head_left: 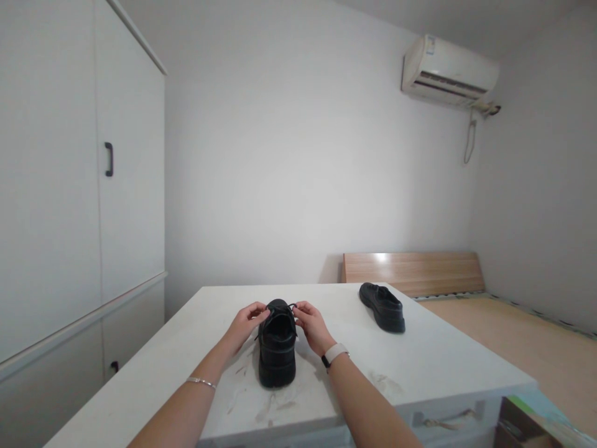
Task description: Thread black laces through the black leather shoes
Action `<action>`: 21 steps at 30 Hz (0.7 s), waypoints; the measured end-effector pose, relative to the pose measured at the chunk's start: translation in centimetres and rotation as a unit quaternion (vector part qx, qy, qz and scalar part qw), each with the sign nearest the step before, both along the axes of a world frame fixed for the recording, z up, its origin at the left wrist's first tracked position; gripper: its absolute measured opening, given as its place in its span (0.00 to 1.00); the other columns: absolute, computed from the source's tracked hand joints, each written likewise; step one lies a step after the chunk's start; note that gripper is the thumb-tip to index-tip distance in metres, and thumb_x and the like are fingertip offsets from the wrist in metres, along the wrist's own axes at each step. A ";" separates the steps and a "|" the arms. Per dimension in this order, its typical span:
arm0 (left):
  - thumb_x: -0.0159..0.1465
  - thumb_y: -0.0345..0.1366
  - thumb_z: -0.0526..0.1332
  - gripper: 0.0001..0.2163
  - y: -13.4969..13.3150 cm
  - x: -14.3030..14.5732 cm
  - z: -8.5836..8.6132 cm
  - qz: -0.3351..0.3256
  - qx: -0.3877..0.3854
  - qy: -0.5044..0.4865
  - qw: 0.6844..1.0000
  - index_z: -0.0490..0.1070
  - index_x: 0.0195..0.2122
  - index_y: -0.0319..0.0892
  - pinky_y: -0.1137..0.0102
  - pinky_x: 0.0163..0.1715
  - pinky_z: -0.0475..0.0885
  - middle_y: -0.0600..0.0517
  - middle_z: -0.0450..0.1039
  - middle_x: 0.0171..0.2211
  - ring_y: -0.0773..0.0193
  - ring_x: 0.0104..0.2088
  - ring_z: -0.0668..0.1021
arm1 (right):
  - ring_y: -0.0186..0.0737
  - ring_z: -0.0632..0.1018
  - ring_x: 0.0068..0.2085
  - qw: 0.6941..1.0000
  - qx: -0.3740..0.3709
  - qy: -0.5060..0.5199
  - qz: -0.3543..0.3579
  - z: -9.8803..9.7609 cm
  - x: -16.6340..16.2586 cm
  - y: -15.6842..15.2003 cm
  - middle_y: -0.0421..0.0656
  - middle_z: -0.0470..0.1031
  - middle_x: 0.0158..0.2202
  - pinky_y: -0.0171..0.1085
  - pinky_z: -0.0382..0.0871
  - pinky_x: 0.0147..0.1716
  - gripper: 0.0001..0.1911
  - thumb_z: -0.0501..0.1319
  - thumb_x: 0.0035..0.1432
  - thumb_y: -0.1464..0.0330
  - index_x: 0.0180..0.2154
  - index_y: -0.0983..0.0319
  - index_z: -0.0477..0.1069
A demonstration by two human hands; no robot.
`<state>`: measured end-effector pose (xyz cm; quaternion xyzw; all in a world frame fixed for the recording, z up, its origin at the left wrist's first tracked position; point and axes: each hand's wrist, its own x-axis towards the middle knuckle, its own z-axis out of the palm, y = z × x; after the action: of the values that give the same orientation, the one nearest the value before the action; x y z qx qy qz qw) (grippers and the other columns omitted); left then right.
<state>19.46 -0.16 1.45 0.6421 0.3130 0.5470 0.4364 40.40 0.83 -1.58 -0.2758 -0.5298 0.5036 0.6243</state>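
A black lace-up shoe (277, 348) stands on the white table (433, 361), heel toward me. My left hand (245, 323) is at its left side, fingers pinched on a lace near the tongue. My right hand (312, 325) is at its right side, fingers also pinched on a lace. A thin bracelet sits on my left wrist and a white band on my right wrist. A second black shoe (382, 306) lies further back on the right of the table, apart from both hands.
A white wardrobe (93, 205) with a dark handle fills the left side. A wooden bed frame (415, 271) stands behind the table by the wall. An air conditioner (448, 71) hangs high on the right. Scuff marks streak the tabletop near me.
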 end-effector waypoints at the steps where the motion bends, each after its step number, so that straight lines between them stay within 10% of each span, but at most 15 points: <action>1: 0.58 0.43 0.69 0.11 -0.1 0.0 0.1 0.000 -0.004 -0.011 1.000 0.74 0.32 0.39 0.66 0.41 0.69 0.52 0.76 0.31 0.61 0.35 0.77 | 0.37 0.78 0.37 1.000 0.001 0.007 -0.003 0.0 0.0 0.0 0.42 0.75 0.38 0.40 0.75 0.38 0.09 0.63 0.65 0.65 0.39 0.65 0.72; 21: 0.52 0.36 0.75 0.21 -0.5 -1.0 1.0 -0.111 -0.089 -0.233 0.962 0.71 0.44 0.42 0.60 0.50 0.74 0.50 0.79 0.36 0.59 0.40 0.81 | 0.39 0.78 0.36 0.987 0.001 0.156 0.050 2.0 1.0 -1.6 0.38 0.76 0.32 0.44 0.72 0.45 0.19 0.73 0.50 0.69 0.43 0.61 0.72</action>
<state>18.45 -0.62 2.45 0.4864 0.1762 0.5995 0.6107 41.43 -0.79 0.39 -0.1665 -0.4395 0.5701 0.6739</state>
